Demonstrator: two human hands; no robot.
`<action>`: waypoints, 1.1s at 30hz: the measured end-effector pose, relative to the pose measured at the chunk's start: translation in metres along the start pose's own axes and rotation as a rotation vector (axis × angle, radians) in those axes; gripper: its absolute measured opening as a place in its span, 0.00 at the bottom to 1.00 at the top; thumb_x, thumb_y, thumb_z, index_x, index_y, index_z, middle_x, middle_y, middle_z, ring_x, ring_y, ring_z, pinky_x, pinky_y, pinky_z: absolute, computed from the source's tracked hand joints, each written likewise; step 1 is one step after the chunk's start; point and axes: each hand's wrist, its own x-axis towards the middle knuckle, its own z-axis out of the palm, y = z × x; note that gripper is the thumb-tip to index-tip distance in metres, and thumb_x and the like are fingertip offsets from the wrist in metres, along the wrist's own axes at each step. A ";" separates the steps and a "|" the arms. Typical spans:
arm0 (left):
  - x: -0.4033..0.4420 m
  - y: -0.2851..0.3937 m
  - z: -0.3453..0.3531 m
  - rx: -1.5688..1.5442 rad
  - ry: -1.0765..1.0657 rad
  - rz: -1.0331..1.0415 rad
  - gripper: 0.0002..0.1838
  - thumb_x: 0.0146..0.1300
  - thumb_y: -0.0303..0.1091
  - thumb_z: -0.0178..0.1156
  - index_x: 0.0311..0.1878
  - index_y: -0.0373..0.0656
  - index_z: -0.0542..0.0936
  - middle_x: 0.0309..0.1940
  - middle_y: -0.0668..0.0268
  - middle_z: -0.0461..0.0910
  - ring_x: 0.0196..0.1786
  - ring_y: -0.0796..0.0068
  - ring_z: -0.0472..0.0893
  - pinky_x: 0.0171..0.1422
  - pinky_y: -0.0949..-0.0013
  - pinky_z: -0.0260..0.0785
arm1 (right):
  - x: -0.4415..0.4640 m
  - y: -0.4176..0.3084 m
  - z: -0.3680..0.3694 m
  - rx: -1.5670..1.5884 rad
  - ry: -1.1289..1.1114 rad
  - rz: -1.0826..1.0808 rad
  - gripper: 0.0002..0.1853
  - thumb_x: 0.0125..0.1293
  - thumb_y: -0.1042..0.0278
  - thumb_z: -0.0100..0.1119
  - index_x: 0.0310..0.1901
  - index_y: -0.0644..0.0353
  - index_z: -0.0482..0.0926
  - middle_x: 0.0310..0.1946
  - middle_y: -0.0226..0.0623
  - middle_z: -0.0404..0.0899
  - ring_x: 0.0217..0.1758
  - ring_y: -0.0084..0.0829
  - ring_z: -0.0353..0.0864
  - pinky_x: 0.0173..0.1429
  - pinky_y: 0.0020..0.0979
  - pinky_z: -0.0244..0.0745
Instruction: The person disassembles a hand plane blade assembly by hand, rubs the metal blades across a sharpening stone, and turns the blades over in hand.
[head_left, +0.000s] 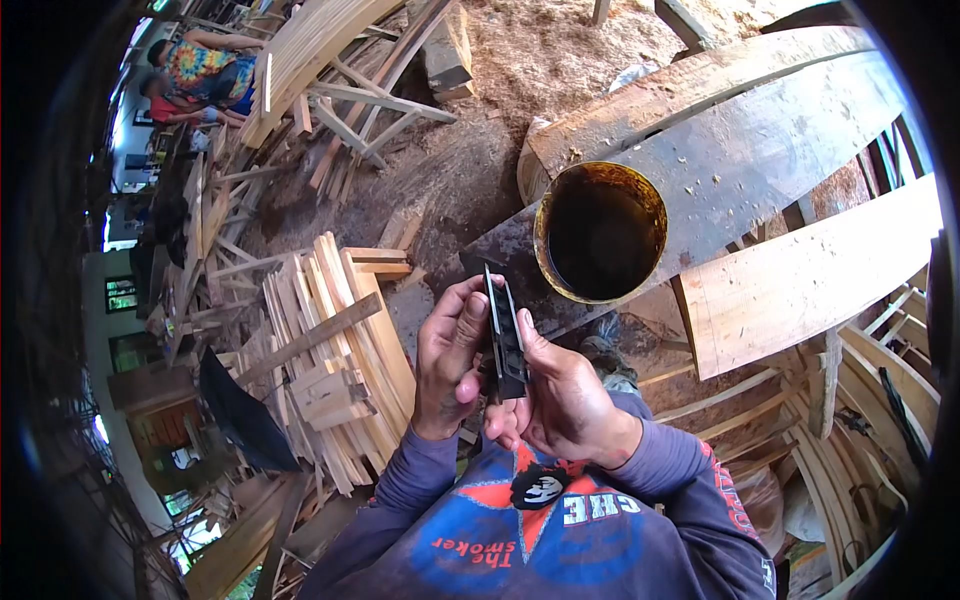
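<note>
Left hand (448, 345) and right hand (572, 395), fingers gripping narrow black rectangular tool (508, 345). Round yellow-stained bucket (600, 174) sits nearby on long grey board (765, 125).

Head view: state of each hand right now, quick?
Left hand: holding the dark slim object, grip closed along one side.
Right hand: holding the same object, grip closed on the other side.

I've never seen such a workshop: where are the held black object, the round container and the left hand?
Black object (508, 347): head view, on its middle.
Round container (608, 173): head view, on its yellow-stained inner wall.
Left hand (446, 348): head view, on its middle.
</note>
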 end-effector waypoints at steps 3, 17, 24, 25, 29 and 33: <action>0.001 -0.001 -0.003 0.000 -0.028 -0.006 0.28 0.79 0.54 0.59 0.64 0.37 0.78 0.46 0.72 0.81 0.46 0.86 0.78 0.50 0.81 0.70 | 0.001 0.000 0.001 0.032 -0.037 0.006 0.31 0.83 0.34 0.33 0.67 0.51 0.71 0.46 0.54 0.86 0.31 0.46 0.90 0.29 0.39 0.83; 0.001 0.003 -0.015 0.009 -0.076 -0.027 0.29 0.80 0.58 0.56 0.60 0.36 0.79 0.46 0.70 0.81 0.48 0.84 0.80 0.54 0.79 0.72 | 0.008 0.006 0.005 0.069 -0.065 -0.005 0.34 0.83 0.34 0.31 0.65 0.58 0.72 0.47 0.55 0.86 0.30 0.48 0.89 0.30 0.41 0.84; -0.001 0.001 -0.019 0.059 -0.059 -0.002 0.31 0.81 0.57 0.53 0.67 0.35 0.76 0.51 0.64 0.83 0.50 0.80 0.82 0.55 0.76 0.74 | 0.012 0.011 -0.001 -0.060 -0.063 -0.050 0.32 0.84 0.36 0.33 0.66 0.58 0.70 0.47 0.52 0.86 0.31 0.45 0.89 0.31 0.39 0.85; -0.008 0.017 -0.009 0.006 -0.013 -0.002 0.32 0.82 0.56 0.51 0.70 0.34 0.74 0.54 0.61 0.83 0.51 0.78 0.83 0.57 0.74 0.76 | 0.016 0.012 -0.012 -0.271 -0.050 -0.172 0.27 0.84 0.40 0.37 0.67 0.55 0.67 0.47 0.48 0.84 0.33 0.41 0.89 0.33 0.36 0.85; -0.020 0.031 -0.037 -0.273 -0.206 -0.161 0.30 0.83 0.46 0.52 0.75 0.29 0.69 0.66 0.55 0.79 0.63 0.69 0.81 0.68 0.64 0.75 | 0.023 0.022 -0.028 -0.700 0.059 -0.477 0.20 0.85 0.49 0.46 0.64 0.55 0.65 0.46 0.37 0.82 0.35 0.31 0.88 0.35 0.29 0.84; -0.033 0.025 -0.047 -0.040 -0.158 -0.069 0.27 0.80 0.36 0.58 0.74 0.29 0.71 0.66 0.56 0.79 0.66 0.70 0.79 0.73 0.66 0.70 | 0.036 0.028 -0.040 -0.946 0.090 -0.647 0.17 0.85 0.55 0.50 0.62 0.58 0.68 0.45 0.29 0.79 0.39 0.19 0.82 0.38 0.23 0.80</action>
